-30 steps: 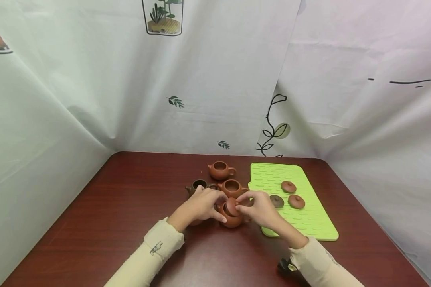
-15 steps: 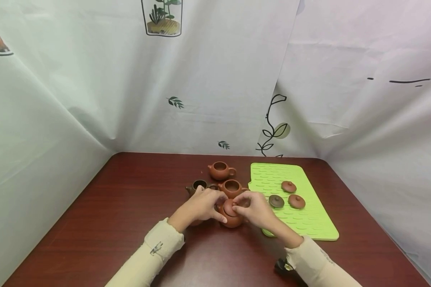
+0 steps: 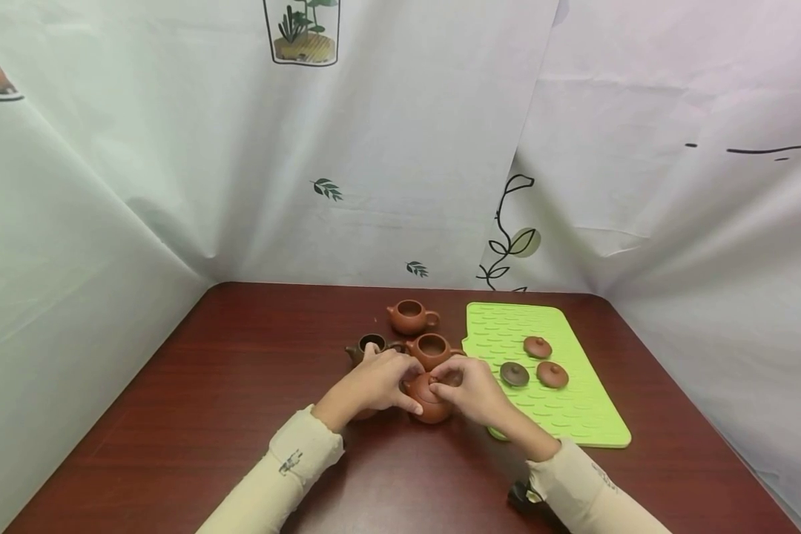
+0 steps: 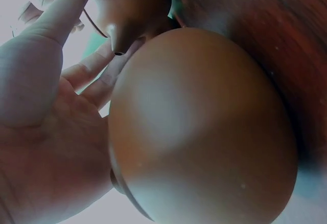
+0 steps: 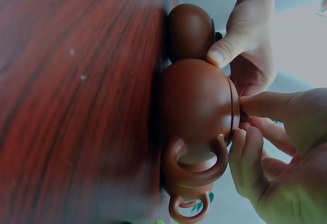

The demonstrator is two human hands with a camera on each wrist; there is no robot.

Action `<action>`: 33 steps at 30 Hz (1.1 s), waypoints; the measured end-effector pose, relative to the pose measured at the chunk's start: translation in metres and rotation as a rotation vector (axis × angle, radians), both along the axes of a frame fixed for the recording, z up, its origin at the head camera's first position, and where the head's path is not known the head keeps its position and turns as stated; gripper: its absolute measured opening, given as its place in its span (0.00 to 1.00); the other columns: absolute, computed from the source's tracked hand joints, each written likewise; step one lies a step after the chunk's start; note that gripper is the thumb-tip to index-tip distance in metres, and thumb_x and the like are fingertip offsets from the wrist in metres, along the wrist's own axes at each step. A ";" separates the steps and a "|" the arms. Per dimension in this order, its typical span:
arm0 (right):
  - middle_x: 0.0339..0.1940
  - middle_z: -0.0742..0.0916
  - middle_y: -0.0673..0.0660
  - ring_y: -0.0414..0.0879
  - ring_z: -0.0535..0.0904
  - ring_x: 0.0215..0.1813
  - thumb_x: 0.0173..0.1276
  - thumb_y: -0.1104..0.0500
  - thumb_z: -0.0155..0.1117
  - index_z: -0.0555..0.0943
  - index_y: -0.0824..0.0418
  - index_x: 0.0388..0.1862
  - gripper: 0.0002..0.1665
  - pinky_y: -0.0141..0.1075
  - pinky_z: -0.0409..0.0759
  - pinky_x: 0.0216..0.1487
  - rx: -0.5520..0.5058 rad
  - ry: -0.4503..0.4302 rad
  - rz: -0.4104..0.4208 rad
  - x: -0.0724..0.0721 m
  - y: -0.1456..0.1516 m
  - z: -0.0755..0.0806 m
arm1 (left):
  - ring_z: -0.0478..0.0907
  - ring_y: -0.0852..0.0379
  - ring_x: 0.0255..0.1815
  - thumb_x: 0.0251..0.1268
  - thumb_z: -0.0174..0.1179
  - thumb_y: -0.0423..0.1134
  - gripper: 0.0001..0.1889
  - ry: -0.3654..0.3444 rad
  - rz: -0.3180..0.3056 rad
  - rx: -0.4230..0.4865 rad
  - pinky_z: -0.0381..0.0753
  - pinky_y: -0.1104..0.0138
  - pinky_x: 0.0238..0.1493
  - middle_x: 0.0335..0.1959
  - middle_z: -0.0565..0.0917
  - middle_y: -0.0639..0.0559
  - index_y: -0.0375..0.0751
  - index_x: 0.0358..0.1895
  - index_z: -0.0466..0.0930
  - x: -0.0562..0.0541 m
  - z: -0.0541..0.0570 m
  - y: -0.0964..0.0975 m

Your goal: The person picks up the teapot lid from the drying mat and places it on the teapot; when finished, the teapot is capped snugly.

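Observation:
A small reddish-brown clay teapot (image 3: 430, 415) stands upright on the table between my hands. My left hand (image 3: 380, 377) steadies it from the left, its thumb touching the near side; the far fingers are partly hidden. My right hand (image 3: 475, 389) pinches the knob of the teapot's lid (image 5: 235, 111), which sits level on the rim in the right wrist view. Beneath my left palm is another brown teapot (image 4: 204, 127), its body filling much of the left wrist view. The held teapot's spout (image 4: 121, 40) points toward that one.
Behind my hands are two lidless reddish teapots (image 3: 409, 319) and a dark lidless teapot (image 3: 359, 351). On the right, a light green mat (image 3: 561, 423) bears two reddish lids (image 3: 551, 374) and a dark lid (image 3: 514, 374). White patterned cloth (image 3: 387, 148) encloses the table's back and sides.
The lid in my right hand has gone from tilted over the teapot's mouth to lying flat on it. My right hand has shifted slightly left; the left hand keeps its place.

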State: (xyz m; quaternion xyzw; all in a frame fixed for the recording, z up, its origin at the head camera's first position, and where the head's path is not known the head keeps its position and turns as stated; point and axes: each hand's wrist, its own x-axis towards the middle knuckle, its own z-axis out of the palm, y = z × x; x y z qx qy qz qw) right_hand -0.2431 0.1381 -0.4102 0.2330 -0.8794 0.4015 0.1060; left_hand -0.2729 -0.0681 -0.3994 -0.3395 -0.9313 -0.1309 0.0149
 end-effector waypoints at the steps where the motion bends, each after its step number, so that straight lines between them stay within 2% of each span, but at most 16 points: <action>1: 0.32 0.86 0.46 0.37 0.81 0.33 0.58 0.66 0.75 0.88 0.56 0.33 0.06 0.30 0.79 0.34 -0.002 0.000 0.002 0.000 0.000 0.000 | 0.74 0.62 0.41 0.45 0.75 0.61 0.29 -0.001 0.000 -0.002 0.59 0.54 0.47 0.32 0.79 0.68 0.53 0.50 0.84 0.000 0.000 0.000; 9: 0.33 0.87 0.47 0.37 0.82 0.34 0.58 0.64 0.76 0.88 0.57 0.34 0.06 0.30 0.79 0.34 -0.011 -0.012 0.030 0.001 0.002 0.000 | 0.73 0.63 0.41 0.46 0.75 0.60 0.29 -0.028 -0.005 0.004 0.59 0.54 0.47 0.36 0.80 0.66 0.52 0.51 0.84 0.002 -0.001 -0.001; 14: 0.33 0.87 0.48 0.37 0.81 0.30 0.58 0.63 0.76 0.88 0.57 0.35 0.06 0.31 0.79 0.30 -0.030 -0.022 0.039 -0.001 0.009 0.000 | 0.74 0.59 0.47 0.45 0.76 0.58 0.31 -0.008 -0.028 -0.017 0.59 0.53 0.49 0.44 0.82 0.62 0.51 0.54 0.82 0.002 0.001 -0.003; 19: 0.37 0.88 0.51 0.38 0.79 0.26 0.61 0.62 0.74 0.88 0.59 0.37 0.05 0.32 0.77 0.25 -0.027 -0.021 -0.015 -0.002 0.021 0.005 | 0.72 0.55 0.57 0.46 0.77 0.58 0.36 -0.016 -0.052 0.038 0.62 0.51 0.52 0.55 0.81 0.58 0.47 0.59 0.79 0.002 0.008 -0.012; 22: 0.37 0.88 0.51 0.40 0.78 0.24 0.61 0.61 0.74 0.88 0.58 0.38 0.06 0.32 0.74 0.23 -0.006 -0.034 -0.071 -0.002 0.031 0.008 | 0.72 0.54 0.57 0.47 0.76 0.59 0.37 -0.018 -0.051 0.111 0.63 0.53 0.52 0.57 0.81 0.57 0.47 0.62 0.78 0.000 0.015 -0.022; 28: 0.32 0.88 0.51 0.42 0.79 0.22 0.62 0.61 0.72 0.88 0.61 0.42 0.09 0.34 0.74 0.22 -0.002 -0.064 -0.102 -0.005 0.049 0.011 | 0.74 0.54 0.55 0.51 0.75 0.56 0.35 0.016 0.022 0.192 0.63 0.54 0.47 0.57 0.81 0.55 0.49 0.63 0.78 -0.006 0.027 -0.044; 33: 0.32 0.88 0.53 0.40 0.79 0.23 0.62 0.60 0.73 0.87 0.60 0.42 0.10 0.35 0.75 0.22 0.012 -0.056 -0.151 -0.006 0.062 0.010 | 0.76 0.53 0.55 0.54 0.73 0.54 0.33 0.027 0.106 0.233 0.65 0.53 0.48 0.57 0.81 0.55 0.48 0.63 0.77 -0.012 0.026 -0.058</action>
